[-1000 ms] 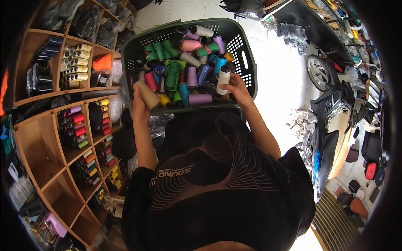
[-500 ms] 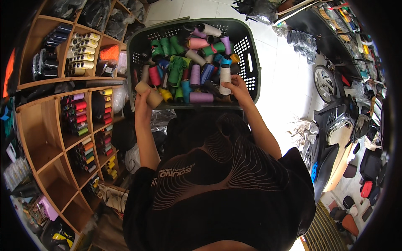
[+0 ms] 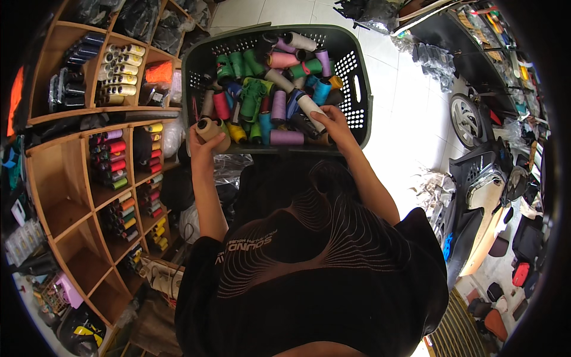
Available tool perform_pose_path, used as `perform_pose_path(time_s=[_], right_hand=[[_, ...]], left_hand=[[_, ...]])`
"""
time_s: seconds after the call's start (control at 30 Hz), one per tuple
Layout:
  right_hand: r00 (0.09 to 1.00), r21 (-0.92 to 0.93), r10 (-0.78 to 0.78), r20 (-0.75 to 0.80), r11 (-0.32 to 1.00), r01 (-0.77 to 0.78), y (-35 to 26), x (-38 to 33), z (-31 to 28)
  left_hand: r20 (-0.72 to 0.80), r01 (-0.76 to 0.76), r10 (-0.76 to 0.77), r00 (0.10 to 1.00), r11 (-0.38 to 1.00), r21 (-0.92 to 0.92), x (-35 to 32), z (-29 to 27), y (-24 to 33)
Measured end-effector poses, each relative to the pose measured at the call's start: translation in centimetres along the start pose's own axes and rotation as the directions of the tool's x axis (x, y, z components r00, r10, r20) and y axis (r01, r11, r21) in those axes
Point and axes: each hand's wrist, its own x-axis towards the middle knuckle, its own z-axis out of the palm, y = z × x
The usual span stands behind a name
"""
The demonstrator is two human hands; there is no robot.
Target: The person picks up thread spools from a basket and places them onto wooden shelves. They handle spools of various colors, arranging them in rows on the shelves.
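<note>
A wooden shelf (image 3: 88, 178) stands on the left, its squared edges curving near the picture's rim. The green basket (image 3: 321, 27) sits to the right of it, with a thick rounded rim on every side and spools filling most of its floor. Between the basket's right rim and a silver wheel (image 3: 466, 121) runs a broad strip of white floor (image 3: 395, 107).

On the shelf, cream spools (image 3: 124, 74) lie stacked with their ends facing out, in a compartment of plain wood. The basket is smooth plastic, pierced with small holes and a slot on the right wall. Inside, a green spool (image 3: 253, 98) wears loose, tangled thread; right of it stands a lilac spool (image 3: 278, 107), and a purple spool (image 3: 286, 138) lies on its side along the near wall.

The left hand (image 3: 201, 146) curls its fingers around a tan spool (image 3: 212, 135) at the basket's near left corner, one end of it turned upward. The right hand (image 3: 338, 128), at the near right, pinches the near end of a white spool (image 3: 310, 112) between thumb and fingers; the spool tilts over the pile, far end leftward. Whether it touches the spools beneath, I cannot tell.
</note>
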Motion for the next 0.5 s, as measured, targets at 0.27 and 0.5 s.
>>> perform_pose_path(time_s=[0.27,0.5], right_hand=[[0.997,-0.074,0.053,0.054,0.996,-0.049,0.7,1.3,1.3],[0.963,-0.467,0.069,0.260,0.882,0.063,1.0,3.4,4.5]], left_hand=[[-0.106,0.101,-0.111,0.988,0.990,-0.095,0.4,-1.2,-0.1],[-0.117,0.121,-0.137,0.984,0.984,-0.134,-1.7,-1.9,1.0]])
